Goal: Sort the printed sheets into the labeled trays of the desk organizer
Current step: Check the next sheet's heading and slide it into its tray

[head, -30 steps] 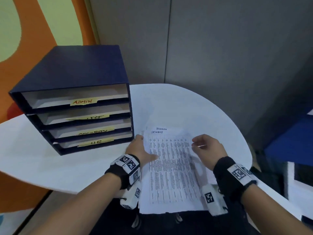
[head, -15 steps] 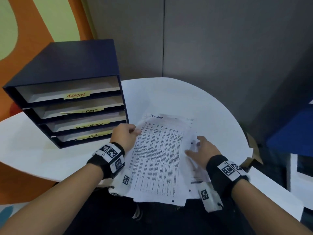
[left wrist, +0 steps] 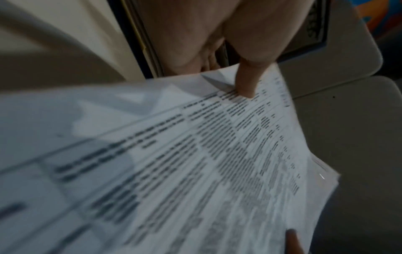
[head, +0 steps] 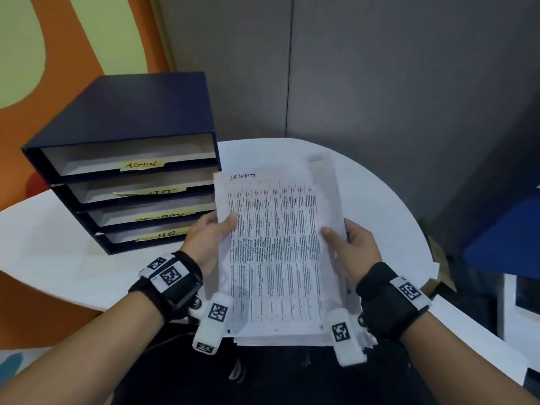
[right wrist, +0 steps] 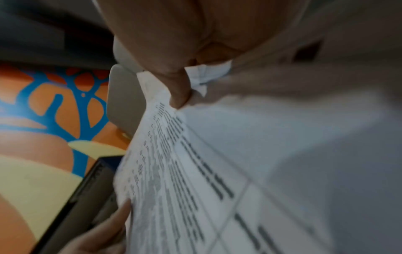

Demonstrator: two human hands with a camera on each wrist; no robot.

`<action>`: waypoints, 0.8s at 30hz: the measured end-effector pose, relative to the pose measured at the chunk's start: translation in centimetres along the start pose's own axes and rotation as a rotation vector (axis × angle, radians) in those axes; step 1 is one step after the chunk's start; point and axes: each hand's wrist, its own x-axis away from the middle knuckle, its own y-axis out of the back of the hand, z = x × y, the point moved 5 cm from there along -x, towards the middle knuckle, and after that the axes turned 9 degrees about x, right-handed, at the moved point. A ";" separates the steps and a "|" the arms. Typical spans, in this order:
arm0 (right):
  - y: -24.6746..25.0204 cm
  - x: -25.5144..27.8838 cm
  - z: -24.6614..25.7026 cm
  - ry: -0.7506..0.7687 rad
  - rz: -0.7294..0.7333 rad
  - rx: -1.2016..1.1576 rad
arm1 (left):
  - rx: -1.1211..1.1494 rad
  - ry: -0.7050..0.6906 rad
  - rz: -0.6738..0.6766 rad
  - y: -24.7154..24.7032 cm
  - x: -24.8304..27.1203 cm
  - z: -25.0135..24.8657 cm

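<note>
A stack of printed sheets (head: 274, 252) is held up off the white table, its top sheet a table of text with "SECURITY" handwritten at the top left. My left hand (head: 210, 238) grips the stack's left edge, thumb on top (left wrist: 245, 80). My right hand (head: 347, 247) grips the right edge, thumb pressed on the top sheet (right wrist: 178, 92). The dark blue desk organizer (head: 128, 135) stands to the left of the stack with four trays; yellow labels read ADMIN (head: 141, 165) on the top tray and HR (head: 166, 234) on the bottom one. The two middle labels are partly hidden.
The round white table (head: 58, 247) carries the organizer at its back left. A grey partition wall (head: 380, 68) rises behind. An orange and green wall lies at the left. A blue surface (head: 508, 244) and white furniture sit at the right, past the table's edge.
The stack lay on the table with the hands shuffling its sheets; now both hands have squared it and lifted it by its sides. A sheet headed "SECURITY" is on top.
</note>
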 end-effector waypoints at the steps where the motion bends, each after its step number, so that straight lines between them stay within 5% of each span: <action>1: 0.1 0.0 0.4 0.004 -0.032 -0.030 | -0.008 0.047 0.069 -0.3 0.0 0.1; 5: 0.4 -0.1 1.3 -0.026 -0.095 -0.112 | -0.228 0.141 0.285 -1.3 1.1 0.8; 10: -1.3 -0.5 -0.6 -0.154 0.082 0.049 | -0.226 0.089 0.181 -0.2 1.4 0.5; 24: -7.8 1.7 2.8 0.102 0.367 0.231 | -0.243 0.106 0.078 6.5 7.6 -2.3</action>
